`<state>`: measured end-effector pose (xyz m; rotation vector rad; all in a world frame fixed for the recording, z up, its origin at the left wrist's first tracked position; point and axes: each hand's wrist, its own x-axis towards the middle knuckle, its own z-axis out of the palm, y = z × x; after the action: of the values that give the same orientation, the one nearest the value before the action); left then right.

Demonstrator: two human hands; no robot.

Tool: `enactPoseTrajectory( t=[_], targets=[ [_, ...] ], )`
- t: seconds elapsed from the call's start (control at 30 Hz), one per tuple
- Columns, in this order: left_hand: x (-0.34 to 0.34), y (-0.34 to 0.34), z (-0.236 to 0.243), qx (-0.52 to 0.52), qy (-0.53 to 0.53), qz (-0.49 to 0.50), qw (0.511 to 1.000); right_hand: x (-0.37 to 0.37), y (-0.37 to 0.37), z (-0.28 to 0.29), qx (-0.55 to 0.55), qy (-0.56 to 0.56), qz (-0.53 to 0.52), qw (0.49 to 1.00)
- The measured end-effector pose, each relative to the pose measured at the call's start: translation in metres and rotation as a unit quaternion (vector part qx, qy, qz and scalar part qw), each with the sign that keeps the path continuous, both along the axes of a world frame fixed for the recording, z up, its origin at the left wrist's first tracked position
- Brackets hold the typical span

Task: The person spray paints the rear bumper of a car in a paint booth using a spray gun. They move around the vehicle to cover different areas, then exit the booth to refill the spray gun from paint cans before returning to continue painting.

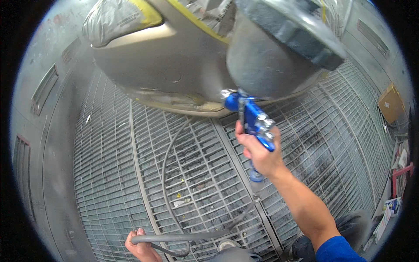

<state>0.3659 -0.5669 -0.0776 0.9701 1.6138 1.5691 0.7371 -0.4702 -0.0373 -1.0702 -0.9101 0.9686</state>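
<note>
Your right hand [262, 153] grips the blue spray gun [252, 114] near the bumper [161, 72], apparently mid-coat, while your left hand [140, 249] clasps the grey hose [183, 237], which the next pass likely needs held clear.

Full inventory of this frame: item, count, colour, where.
Car bumper: 1, beige-grey, upper centre
Masking film: at least 2 areas, whitish, top
Masking tape: several strips, yellow, film edges
Spray gun: 1, blue, in right hand
Gun cup: 1, grey, above gun
Hose: apparently 1, grey, lower centre
Floor grating: several panels, grey, below bumper
Scraps: several, yellow and white, on/under grating
Wall vents: at least 3, grey, both sides
Cardboard box: 1, brown, right
Papers/packages: count unclear, mostly white, lower right
Trouser leg: 1, dark, lower right
Sleeve: 1, blue, lower right
Left hand: 1, bare, on hose
Right hand: 1, bare, gripping gun
</note>
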Motion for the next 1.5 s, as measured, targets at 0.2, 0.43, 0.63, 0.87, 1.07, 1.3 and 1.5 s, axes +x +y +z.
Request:
enactPoseTrajectory(
  t=[0.2, 0.43, 0.63, 0.87, 1.07, 1.3, 1.5],
  targets=[
    [-0.006, -0.008, -0.008, 0.017, 0.047, -0.029, 0.998, -0.022, 0.011, -0.038, 0.031, 0.008, -0.054, 0.998],
    [-0.003, -0.007, -0.032, 0.027, 0.079, -0.078, 0.993, 0.020, -0.035, -0.093, 0.059, 0.043, -0.235, 0.969],
    [0.030, -0.009, -0.004, -0.053, 0.155, -0.020, 0.986, 0.014, -0.032, -0.136, 0.086, 0.082, -0.349, 0.930],
    [0.010, -0.012, -0.006, -0.024, 0.131, -0.007, 0.991, 0.009, -0.012, -0.169, 0.067, 0.182, -0.342, 0.919],
    [-0.008, -0.016, -0.013, -0.044, 0.170, 0.004, 0.985, -0.052, 0.008, -0.156, 0.037, 0.152, -0.228, 0.961],
    [-0.009, -0.016, 0.000, -0.052, 0.179, 0.061, 0.981, -0.096, 0.040, -0.120, 0.031, 0.172, -0.079, 0.981],
    [-0.015, -0.021, -0.007, -0.046, 0.126, 0.060, 0.989, -0.058, 0.022, -0.125, -0.071, 0.087, -0.140, 0.984]
  ],
)
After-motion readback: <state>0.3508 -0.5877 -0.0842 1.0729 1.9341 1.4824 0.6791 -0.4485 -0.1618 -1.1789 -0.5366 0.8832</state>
